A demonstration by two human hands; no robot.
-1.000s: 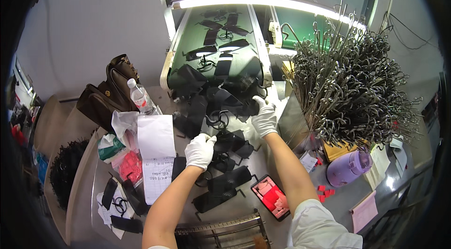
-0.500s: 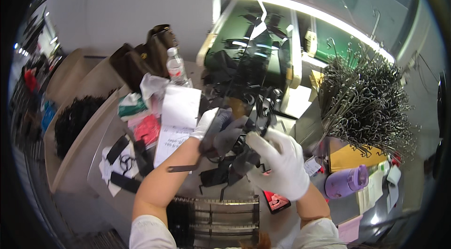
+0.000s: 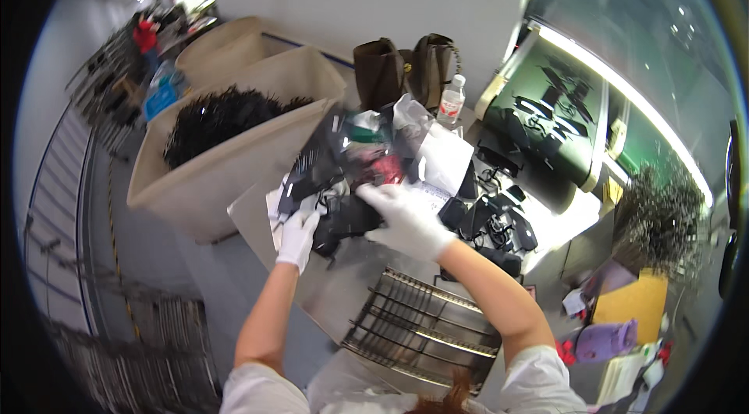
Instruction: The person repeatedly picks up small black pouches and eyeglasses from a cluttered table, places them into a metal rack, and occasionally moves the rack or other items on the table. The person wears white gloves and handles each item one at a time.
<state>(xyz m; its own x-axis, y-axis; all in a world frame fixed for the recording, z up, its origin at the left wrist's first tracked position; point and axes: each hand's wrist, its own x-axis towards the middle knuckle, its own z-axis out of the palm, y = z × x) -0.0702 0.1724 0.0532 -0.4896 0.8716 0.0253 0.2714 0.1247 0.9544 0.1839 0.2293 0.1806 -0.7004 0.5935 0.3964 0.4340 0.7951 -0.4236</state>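
Both my hands wear white gloves and are at the left corner of the work table [image 3: 261, 215]. My left hand [image 3: 299, 238] has its fingers closed on the near edge of some black flat parts [image 3: 343, 217], whose exact kind I cannot make out. Just to the right, my right hand [image 3: 412, 220] is beside the same parts, its fingers and thumb apart, slightly blurred. Several black looped pieces and strips lie under and beyond the hands. Farther right on the table is a pile of black parts [image 3: 495, 219].
A large beige bin [image 3: 226, 191] full of black pieces stands left of the table. Behind the hands are papers [image 3: 446, 156], a water bottle [image 3: 451, 100] and brown bags [image 3: 380, 74]. A wire rack [image 3: 421, 320] sits nearest me. At right are metal hooks [image 3: 663, 215] and a purple cup [image 3: 607, 341].
The view has turned left. My hands have moved from the black pile in the table's middle to its left corner, carrying black flat parts; my right hand has come away from the pile.
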